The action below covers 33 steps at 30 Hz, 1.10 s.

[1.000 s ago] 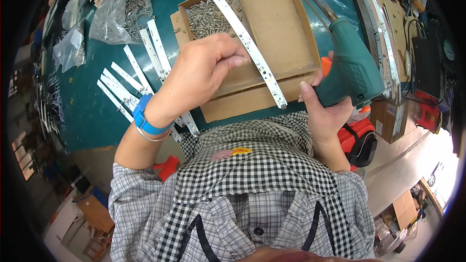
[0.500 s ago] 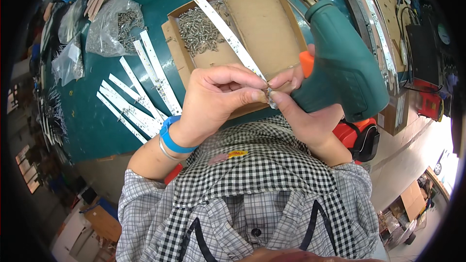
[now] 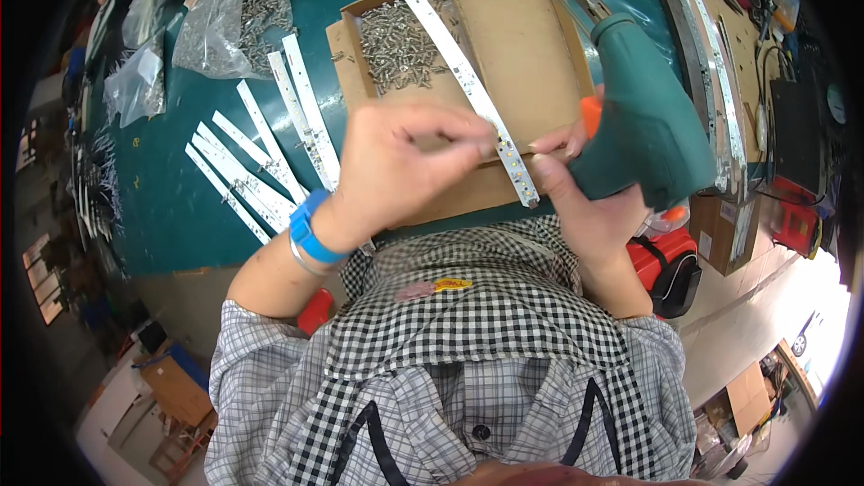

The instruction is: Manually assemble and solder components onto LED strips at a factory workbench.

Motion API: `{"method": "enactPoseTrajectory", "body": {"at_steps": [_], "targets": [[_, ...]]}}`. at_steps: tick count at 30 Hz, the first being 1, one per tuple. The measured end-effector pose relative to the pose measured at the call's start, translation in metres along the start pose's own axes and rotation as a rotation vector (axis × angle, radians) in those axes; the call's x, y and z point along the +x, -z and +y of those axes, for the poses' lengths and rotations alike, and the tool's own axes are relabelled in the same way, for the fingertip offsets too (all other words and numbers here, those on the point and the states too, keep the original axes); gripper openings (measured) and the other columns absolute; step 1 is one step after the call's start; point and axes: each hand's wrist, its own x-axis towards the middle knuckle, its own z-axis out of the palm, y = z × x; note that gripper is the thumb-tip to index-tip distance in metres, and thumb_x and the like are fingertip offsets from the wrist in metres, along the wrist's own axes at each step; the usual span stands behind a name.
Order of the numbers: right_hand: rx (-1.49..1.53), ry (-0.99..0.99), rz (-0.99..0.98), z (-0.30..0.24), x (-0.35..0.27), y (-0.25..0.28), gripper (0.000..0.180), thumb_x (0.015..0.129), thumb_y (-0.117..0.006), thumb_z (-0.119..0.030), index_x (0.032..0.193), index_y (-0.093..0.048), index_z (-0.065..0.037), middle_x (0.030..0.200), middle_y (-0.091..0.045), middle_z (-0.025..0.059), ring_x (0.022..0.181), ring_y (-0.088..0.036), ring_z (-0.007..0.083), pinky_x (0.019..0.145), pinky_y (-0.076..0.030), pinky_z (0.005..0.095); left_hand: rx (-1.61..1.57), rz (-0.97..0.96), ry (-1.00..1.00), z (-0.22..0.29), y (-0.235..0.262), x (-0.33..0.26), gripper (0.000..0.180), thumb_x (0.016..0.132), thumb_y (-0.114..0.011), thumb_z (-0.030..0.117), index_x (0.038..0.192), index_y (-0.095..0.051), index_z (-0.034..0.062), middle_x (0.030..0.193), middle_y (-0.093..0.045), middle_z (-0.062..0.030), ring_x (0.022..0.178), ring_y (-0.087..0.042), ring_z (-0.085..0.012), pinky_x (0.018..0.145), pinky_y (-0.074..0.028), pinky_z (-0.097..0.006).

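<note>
A white LED strip (image 3: pixel 450 58) slants across the cardboard tray, its near end hanging over the front edge with small yellow LEDs showing. Beside the strip's left edge is my left hand (image 3: pixel 409 157), thumb and forefinger pinched together and blurred; whatever they hold cannot be made out. My right hand (image 3: pixel 594 216) is wrapped round the grip of a green power drill (image 3: pixel 652 108) with an orange trigger (image 3: pixel 590 115). The drill points up and away from me. My right thumb and forefinger tips come close to the strip's right edge.
The cardboard tray (image 3: pixel 576 31) has a divider, with a heap of small screws (image 3: pixel 396 45) left of it. Several white strips (image 3: pixel 301 99) fan out on the green table (image 3: pixel 171 207). A clear bag of screws (image 3: pixel 220 36) lies far left; strips and tools crowd the right.
Both hands have drawn apart from the near end of the strip, uncovering its LEDs. The left hand has shifted slightly up along it. The whole view has shifted a little.
</note>
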Motion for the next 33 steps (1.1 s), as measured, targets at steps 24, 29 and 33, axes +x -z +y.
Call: {"method": "enactPoseTrajectory", "body": {"at_steps": [24,29,33], "targets": [[0.130,-0.223,0.217,0.009,-0.005,0.007,0.046,0.080,-0.069,0.010,0.121,-0.050,0.003,0.086,-0.059,0.0038,0.077,-0.059,0.0115,0.067,-0.049,0.0254,0.455,0.169,-0.138,-0.053,0.018,0.036,0.011,0.078,-0.076,0.003,0.089,-0.076,0.0031,0.085,-0.074,-0.0092,0.072,-0.071,-0.0172,0.064,-0.055,-0.025],[0.173,-0.249,0.232,0.007,-0.006,0.007,0.045,0.080,-0.070,0.011,0.120,-0.050,0.002,0.089,-0.059,0.0045,0.078,-0.060,0.0125,0.067,-0.051,0.0264,0.460,0.169,-0.137,-0.052,0.017,0.036,0.011,0.078,-0.075,0.003,0.089,-0.076,0.0028,0.085,-0.074,-0.0087,0.072,-0.071,-0.0165,0.064,-0.055,-0.025],[0.158,-0.251,0.221,0.006,-0.006,0.008,0.044,0.079,-0.069,0.011,0.118,-0.050,0.002,0.089,-0.059,0.0047,0.079,-0.060,0.0126,0.067,-0.051,0.0261,0.463,0.174,-0.146,-0.053,0.016,0.035,0.011,0.079,-0.075,0.003,0.089,-0.076,0.0027,0.085,-0.074,-0.0082,0.070,-0.071,-0.0158,0.063,-0.055,-0.025]]}}
